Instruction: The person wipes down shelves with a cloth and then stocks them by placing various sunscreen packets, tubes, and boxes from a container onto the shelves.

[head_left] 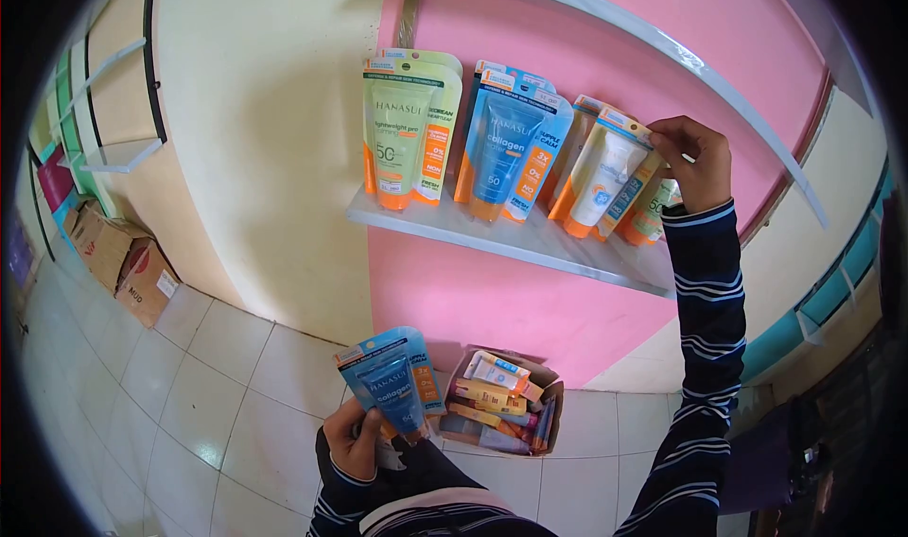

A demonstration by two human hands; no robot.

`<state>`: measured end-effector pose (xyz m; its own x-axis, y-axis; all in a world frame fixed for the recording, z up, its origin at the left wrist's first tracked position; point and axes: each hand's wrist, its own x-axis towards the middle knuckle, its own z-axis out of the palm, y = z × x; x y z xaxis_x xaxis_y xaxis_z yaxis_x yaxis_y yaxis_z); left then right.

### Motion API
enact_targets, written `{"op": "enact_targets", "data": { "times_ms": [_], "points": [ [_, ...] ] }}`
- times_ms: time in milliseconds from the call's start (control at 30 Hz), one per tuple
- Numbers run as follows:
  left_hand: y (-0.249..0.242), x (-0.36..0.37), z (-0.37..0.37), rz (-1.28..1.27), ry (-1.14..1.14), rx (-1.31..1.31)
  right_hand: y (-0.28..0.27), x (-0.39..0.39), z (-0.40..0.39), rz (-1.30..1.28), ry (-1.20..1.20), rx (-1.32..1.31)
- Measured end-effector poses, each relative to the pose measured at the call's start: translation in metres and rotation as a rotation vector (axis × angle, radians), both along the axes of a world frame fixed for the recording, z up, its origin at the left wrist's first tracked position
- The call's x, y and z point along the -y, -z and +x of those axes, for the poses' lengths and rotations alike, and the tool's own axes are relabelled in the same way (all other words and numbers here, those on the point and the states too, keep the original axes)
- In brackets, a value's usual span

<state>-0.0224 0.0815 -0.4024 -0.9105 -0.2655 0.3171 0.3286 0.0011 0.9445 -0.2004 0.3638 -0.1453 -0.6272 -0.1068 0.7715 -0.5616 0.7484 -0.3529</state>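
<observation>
My left hand point(354, 444) is closed on the lower edge of a blue sunscreen pack point(392, 386), held low above the floor. Up at the shelf, my right hand point(698, 159) pinches the top corner of a white-and-orange sunscreen pack point(605, 180), which stands at the shelf's right part. Behind that pack, partly hidden, a green tube pack point(653, 217) stands near my right wrist. To the left are blue sunscreen packs point(506, 149), one behind another, and green sunscreen packs point(402, 130) at the shelf's left end.
The marbled shelf point(445, 227) juts from a pink wall panel, with another shelf point(605, 8) above it. An open carton point(558, 424) of mixed tubes and boxes stands on the tiled floor below. Cardboard boxes point(142, 282) lie at the left, near a small wall shelf point(123, 156).
</observation>
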Motion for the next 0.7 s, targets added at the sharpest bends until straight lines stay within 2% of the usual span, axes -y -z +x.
{"op": "enact_targets", "data": {
  "times_ms": [500,567,600,700],
  "points": [
    [-0.009,-0.005,0.0,-0.01,-0.031,-0.008,-0.003,0.005,0.01,-0.027,-0.028,0.095],
    [-0.011,-0.006,0.0,0.011,-0.001,-0.008,-0.002,0.006,0.015,0.031,-0.029,-0.046],
    [-0.011,-0.006,-0.001,0.016,-0.017,-0.001,0.0,-0.003,0.009,0.188,-0.071,-0.269],
    [-0.009,-0.006,-0.004,0.007,0.012,-0.018,0.001,-0.003,0.02,0.154,-0.055,-0.24]
  ]
}}
